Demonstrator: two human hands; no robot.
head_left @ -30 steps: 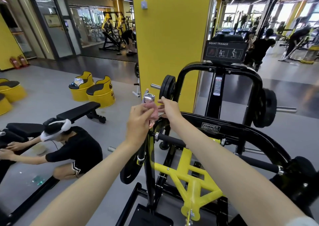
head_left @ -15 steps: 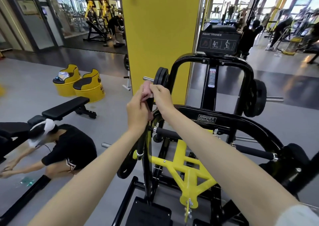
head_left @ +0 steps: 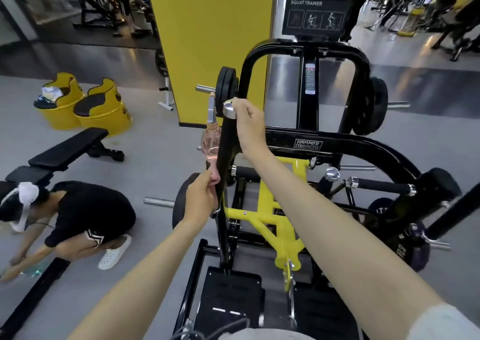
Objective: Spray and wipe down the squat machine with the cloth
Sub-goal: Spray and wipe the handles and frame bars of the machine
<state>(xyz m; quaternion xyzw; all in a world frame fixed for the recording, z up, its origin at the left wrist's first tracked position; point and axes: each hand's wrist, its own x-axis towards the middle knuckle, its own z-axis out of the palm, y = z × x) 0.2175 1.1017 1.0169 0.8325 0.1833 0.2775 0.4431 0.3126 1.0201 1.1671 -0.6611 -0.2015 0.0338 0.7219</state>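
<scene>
The black and yellow squat machine (head_left: 307,144) stands in front of me. Its upright black handle bar (head_left: 225,157) with a chrome end cap (head_left: 229,108) rises at centre. My left hand (head_left: 198,200) grips a pink cloth (head_left: 214,177) against the bar about halfway down. At the top, my right hand (head_left: 250,124) curls round the bar just below the cap. A pink spray bottle (head_left: 211,142) with a silver head shows upright just left of the bar; what holds it is hidden.
A person in black (head_left: 78,217) crouches on the floor at left beside a black bench (head_left: 68,148). Two yellow barrel seats (head_left: 101,112) stand further back. A yellow pillar (head_left: 210,40) rises behind the machine. Weight plates (head_left: 374,105) hang on its pegs.
My left hand has slid the cloth down the handle bar from the top to about halfway. The right hand stays at the top, and the chrome cap and bottle now show.
</scene>
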